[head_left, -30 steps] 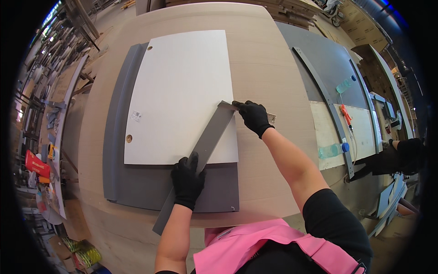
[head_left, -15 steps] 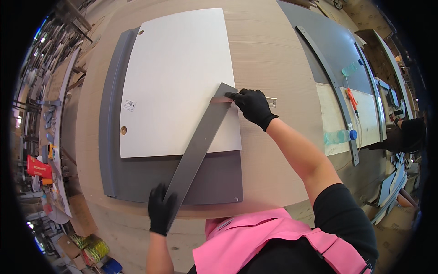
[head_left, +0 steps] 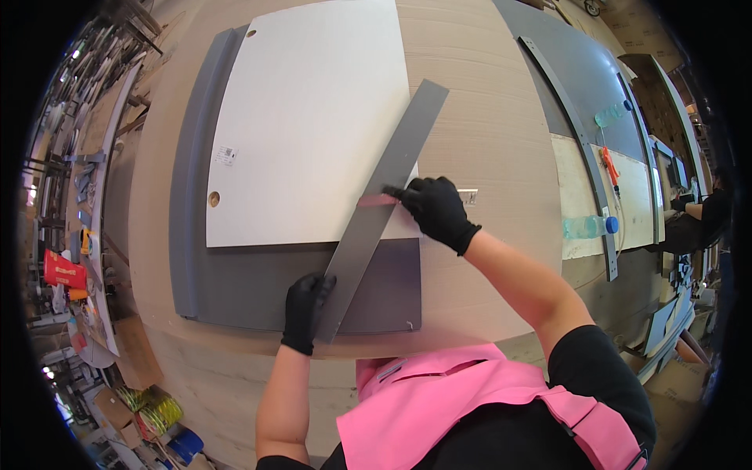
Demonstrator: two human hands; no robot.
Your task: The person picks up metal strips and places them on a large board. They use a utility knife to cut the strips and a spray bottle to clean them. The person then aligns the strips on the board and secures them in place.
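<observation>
A long flat grey panel strip point(head_left: 392, 160) lies slanted over a white panel point(head_left: 313, 117) and a dark grey panel point(head_left: 274, 282) beneath it. Near the strip's lower end, my left hand point(head_left: 305, 313) is closed on its left edge. My right hand point(head_left: 440, 211) pinches the right end of a thin reddish-brown band point(head_left: 377, 200), which lies across the strip's face. Whether the band is cloth, tape or abrasive, I cannot tell. Just past my right hand, a small metal piece point(head_left: 468, 196) rests on the cardboard.
Cardboard point(head_left: 486, 141) covers the work table. To the right, another surface holds long grey strips point(head_left: 568, 110), plastic bottles point(head_left: 583, 227) and an orange-handled tool point(head_left: 610, 166). A co-worker's arm point(head_left: 693, 210) shows at the far right. A red container point(head_left: 64, 270) stands at the left.
The grey strip has moved up and right, its far end now beyond the white panel. My left hand moved with it. The band, in my right hand, now crosses nearer the strip's middle.
</observation>
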